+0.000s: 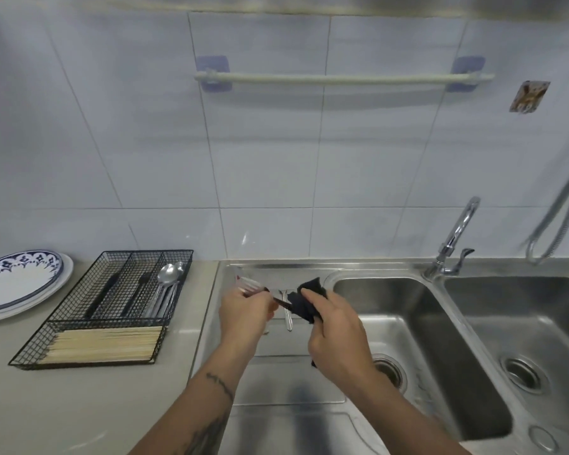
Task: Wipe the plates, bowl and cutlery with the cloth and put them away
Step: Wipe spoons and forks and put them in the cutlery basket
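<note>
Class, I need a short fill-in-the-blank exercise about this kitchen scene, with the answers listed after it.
1. The right hand grips a dark ____.
2. The left hand holds a ____ with a dark handle.
3. The spoons lie in the wire ____ on the counter.
4. The plates are stacked to the ____ of the wire basket.

Answers: cloth, fork, basket, left

We see two bare forearms, with no sleeve, watch or glove on either. Our left forearm carries dark tattoos: a thin wavy band running across it a little below the wrist, and a larger, blurred patch of dark ink nearer the elbow. Our left hand [243,315] and right hand [337,336] wear no rings that we can make out.
</note>
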Tool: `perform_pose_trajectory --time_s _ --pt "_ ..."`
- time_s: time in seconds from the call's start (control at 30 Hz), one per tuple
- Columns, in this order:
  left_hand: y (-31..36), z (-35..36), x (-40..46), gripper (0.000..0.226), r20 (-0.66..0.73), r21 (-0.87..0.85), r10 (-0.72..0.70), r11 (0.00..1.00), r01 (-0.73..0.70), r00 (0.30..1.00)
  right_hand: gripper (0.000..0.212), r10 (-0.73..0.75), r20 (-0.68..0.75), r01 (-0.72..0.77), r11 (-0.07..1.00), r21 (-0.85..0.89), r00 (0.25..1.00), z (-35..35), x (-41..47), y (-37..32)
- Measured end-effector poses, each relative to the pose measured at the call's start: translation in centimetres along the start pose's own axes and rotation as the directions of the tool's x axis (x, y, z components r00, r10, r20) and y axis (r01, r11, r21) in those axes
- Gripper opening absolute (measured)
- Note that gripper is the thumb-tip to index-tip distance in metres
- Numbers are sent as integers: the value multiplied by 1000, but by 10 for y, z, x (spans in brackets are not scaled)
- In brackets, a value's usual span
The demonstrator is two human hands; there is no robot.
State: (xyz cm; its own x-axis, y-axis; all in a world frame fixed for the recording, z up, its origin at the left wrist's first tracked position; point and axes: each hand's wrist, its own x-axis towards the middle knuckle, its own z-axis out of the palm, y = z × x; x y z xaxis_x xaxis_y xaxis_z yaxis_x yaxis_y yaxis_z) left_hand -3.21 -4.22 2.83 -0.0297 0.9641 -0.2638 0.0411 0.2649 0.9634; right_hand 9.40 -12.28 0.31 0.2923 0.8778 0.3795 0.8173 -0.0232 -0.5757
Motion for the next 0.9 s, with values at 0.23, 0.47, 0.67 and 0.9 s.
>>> perform_pose_trajectory --time_s 0.23,0.47,0.67,0.9 --pt "9 -44 12 6 182 -380 -278 865 328 943 67 -164 -6 156 947 -281 986 38 1 -23" --pt "2 -76 27 17 263 -439 -272 820 366 926 62 -196 50 200 902 -382 979 48 8 -50" --pt "-4 -90 34 16 448 -423 -146 835 353 882 53 -67 -8 59 928 -368 998 46 8 -50" --pt "-15 -91 49 5 331 -326 -90 923 203 939 57 40 -28 -48 935 -352 999 42 15 -58"
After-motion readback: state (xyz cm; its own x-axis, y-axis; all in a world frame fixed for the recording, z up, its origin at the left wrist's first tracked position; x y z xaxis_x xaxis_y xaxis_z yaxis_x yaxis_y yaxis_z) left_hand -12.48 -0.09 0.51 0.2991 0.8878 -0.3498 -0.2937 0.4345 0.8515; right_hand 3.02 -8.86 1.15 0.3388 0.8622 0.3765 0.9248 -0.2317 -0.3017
